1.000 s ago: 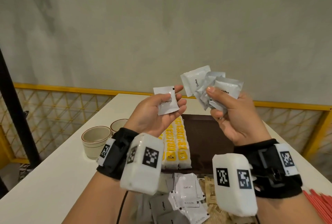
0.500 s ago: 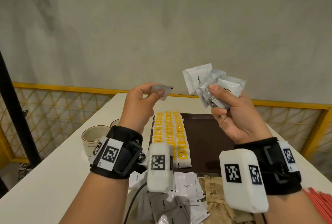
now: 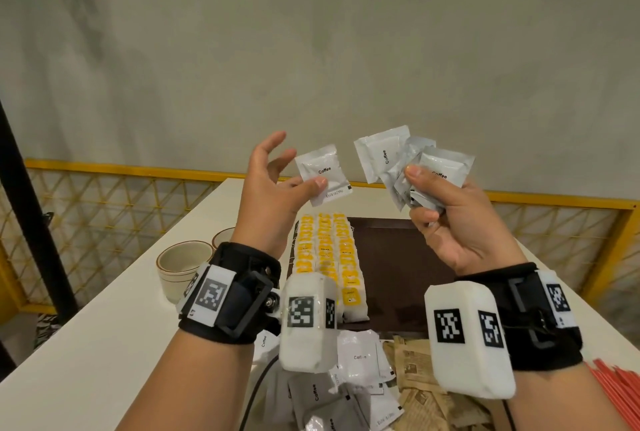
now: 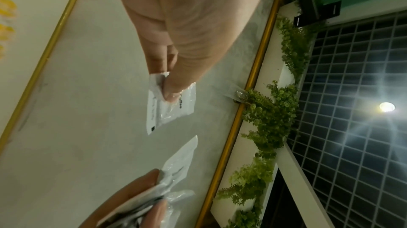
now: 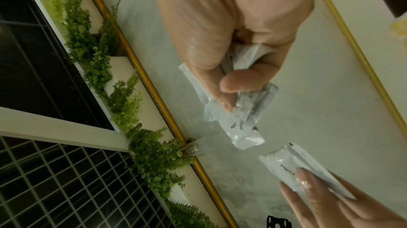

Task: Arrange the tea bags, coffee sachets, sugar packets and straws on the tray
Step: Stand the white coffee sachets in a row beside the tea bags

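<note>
Left hand [image 3: 273, 188]: turned palm-up since earlier; grip pinches one coffee sachet [image 3: 323, 172], label now showing.
Right hand [image 3: 450, 223]: grip unchanged, clutching a sachet bunch [image 3: 412, 164].

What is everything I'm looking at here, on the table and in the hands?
Tea bags: three rows, yellow and white, left part of tray.
Tray: one, dark brown, on table.
Loose coffee sachets: several, white and grey, near table edge.
Sugar packets: pile, brown, beside them.
Straws: bundle, red, bottom right.
Cups: two, cream, left.
Table: white.
Left hand: pinches one white coffee sachet.
Right hand: grips a fan of sachets.
</note>
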`<state>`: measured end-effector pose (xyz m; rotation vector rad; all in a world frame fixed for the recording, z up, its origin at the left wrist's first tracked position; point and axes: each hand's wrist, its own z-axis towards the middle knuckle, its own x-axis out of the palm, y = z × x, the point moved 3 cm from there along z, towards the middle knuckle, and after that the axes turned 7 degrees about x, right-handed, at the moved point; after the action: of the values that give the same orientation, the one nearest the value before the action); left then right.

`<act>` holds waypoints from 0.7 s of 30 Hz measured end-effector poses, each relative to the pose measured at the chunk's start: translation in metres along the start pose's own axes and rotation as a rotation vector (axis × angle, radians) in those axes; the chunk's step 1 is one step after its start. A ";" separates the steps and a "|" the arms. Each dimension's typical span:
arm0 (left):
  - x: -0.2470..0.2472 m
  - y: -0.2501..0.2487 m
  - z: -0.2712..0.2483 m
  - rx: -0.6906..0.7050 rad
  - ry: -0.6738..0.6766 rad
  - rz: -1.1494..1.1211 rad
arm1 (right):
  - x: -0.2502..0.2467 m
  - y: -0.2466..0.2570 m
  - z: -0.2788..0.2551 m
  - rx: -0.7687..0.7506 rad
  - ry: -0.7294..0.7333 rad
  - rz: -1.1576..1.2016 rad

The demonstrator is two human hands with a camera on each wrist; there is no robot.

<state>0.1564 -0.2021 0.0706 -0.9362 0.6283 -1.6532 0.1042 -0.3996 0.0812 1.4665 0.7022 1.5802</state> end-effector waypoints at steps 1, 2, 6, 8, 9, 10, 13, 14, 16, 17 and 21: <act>-0.001 0.000 0.001 -0.019 -0.005 -0.038 | 0.000 0.000 0.000 -0.001 0.001 -0.001; 0.000 0.000 0.001 -0.028 -0.007 -0.079 | 0.000 0.000 0.000 -0.001 0.003 -0.003; 0.006 0.000 0.000 -0.099 -0.002 -0.319 | 0.004 -0.003 -0.001 0.011 0.020 -0.015; 0.008 0.002 0.000 -0.177 -0.011 -0.472 | 0.006 -0.007 -0.001 0.015 0.024 -0.025; 0.009 0.003 0.000 -0.204 0.002 -0.510 | 0.007 -0.009 0.000 0.010 0.024 -0.031; 0.010 0.004 0.000 -0.220 0.023 -0.502 | 0.007 -0.010 0.000 0.002 0.021 -0.037; 0.013 0.008 -0.003 -0.252 0.067 -0.393 | 0.007 -0.014 0.002 -0.031 -0.014 -0.059; 0.013 0.010 -0.004 -0.275 0.063 -0.360 | 0.007 -0.014 0.003 -0.047 -0.036 -0.074; 0.016 0.016 -0.005 -0.365 0.065 -0.367 | 0.006 -0.014 0.003 -0.107 -0.090 -0.116; 0.018 0.018 -0.007 -0.436 0.078 -0.389 | 0.006 -0.013 0.003 -0.149 -0.118 -0.142; 0.026 0.022 -0.013 -0.670 0.215 -0.433 | 0.010 -0.012 0.000 -0.282 -0.117 -0.292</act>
<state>0.1546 -0.2333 0.0530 -1.4578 1.2411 -1.9803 0.1076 -0.3855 0.0757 1.1796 0.5696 1.2993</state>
